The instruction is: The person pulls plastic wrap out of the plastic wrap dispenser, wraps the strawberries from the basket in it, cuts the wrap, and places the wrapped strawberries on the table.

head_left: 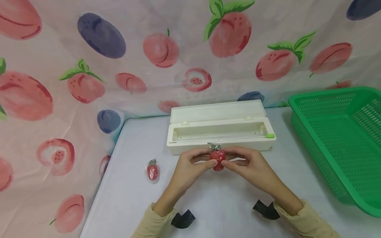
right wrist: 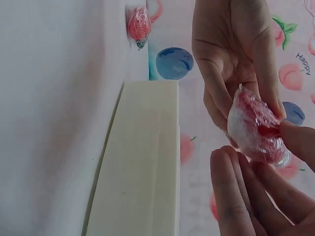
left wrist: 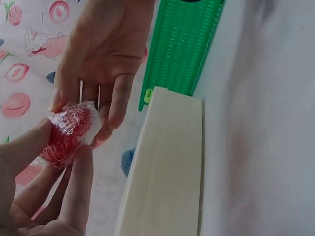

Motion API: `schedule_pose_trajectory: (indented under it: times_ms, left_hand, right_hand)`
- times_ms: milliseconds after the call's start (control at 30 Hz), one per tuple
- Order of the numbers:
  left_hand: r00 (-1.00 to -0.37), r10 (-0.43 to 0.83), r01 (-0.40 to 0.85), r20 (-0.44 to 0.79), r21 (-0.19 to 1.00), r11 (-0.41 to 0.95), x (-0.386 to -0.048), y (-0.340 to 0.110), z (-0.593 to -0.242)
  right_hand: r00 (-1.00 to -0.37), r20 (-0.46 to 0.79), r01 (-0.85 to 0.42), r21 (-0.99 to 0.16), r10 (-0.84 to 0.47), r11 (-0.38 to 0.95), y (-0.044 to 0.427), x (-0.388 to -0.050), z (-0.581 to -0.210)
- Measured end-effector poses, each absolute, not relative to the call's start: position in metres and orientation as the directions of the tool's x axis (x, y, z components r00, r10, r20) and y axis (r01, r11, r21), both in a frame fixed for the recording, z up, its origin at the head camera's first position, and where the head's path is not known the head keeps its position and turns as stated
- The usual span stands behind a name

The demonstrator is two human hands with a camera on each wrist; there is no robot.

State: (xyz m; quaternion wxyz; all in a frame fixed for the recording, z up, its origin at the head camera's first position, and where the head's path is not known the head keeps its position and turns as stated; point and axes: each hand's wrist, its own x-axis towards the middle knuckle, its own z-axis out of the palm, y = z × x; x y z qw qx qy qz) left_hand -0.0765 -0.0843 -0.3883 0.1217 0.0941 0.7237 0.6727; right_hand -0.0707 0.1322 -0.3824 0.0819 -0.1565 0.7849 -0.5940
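A red strawberry (head_left: 217, 158) wrapped in clear film is held up in front of the white box, its green top upward in the head view. My left hand (head_left: 188, 167) pinches it from the left between thumb and fingers. From the other side, my right hand (head_left: 251, 169) pinches it too. Both wrist views show the crinkled film around the strawberry (left wrist: 71, 130), and the thumb of my right hand presses on it in the right wrist view. A second film-wrapped strawberry (head_left: 152, 171) lies on the table, left of my left hand.
Behind the hands stands a long white cling film dispenser (head_left: 220, 144), its lid (head_left: 218, 110) raised and a green slider (head_left: 270, 136) at its right end. A green plastic basket (head_left: 322, 148) occupies the right side. A fruit-printed cloth (head_left: 166, 82) hangs behind the white table (head_left: 125, 201).
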Motion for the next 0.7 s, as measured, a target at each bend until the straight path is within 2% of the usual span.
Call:
schedule_pose_trajectory:
  times_ms: [300,700]
  left_hand:
    - [-0.967,0.235,-0.067,-0.097,0.989,0.134,-0.069,-0.108,-0.392]
    - [-0.997,0.047,-0.045,-0.062,0.951,0.307,-0.062,-0.160,-0.407]
  right_hand:
    - [-0.943,0.057,-0.178,-0.919,-0.327,0.353,0.138,-0.068,-0.380]
    - [-0.936,0.075,-0.205,-0.911,-0.344,0.359,0.154,-0.068,-0.388]
